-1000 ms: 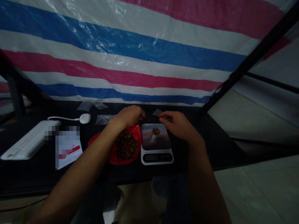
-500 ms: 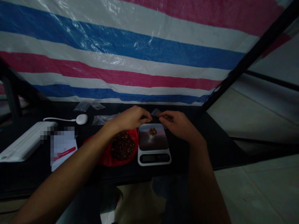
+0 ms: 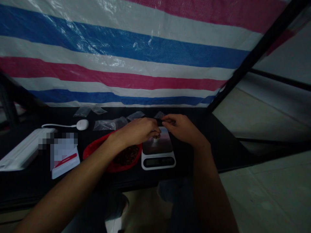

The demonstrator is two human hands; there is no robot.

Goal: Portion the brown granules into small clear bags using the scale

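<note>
My left hand (image 3: 143, 129) reaches over the digital kitchen scale (image 3: 157, 162), its fingers pinched together at a small cup (image 3: 155, 139) heaped with brown dried pieces. The fingertips cover part of the heap, so whether they grip a piece or the cup is hidden. Behind the scale's back right corner is my right hand (image 3: 181, 127), thumb and fingers closed together; anything between them is too dark to name. Left of the scale lies an open red bag (image 3: 96, 144) filled with the same sort of brown pieces, partly behind my left forearm.
Clear plastic bags (image 3: 104, 124) lie along the back of the black table (image 3: 187, 161), one small bag (image 3: 159, 115) near my right hand. To the left are a white corded device (image 3: 82, 124), a long white case (image 3: 26, 149) and a white packet with a red mark (image 3: 69, 168).
My left hand has come down and forward onto the heaped cup, which stood uncovered before. My right hand stays near the back of the scale. The view has shifted slightly.
</note>
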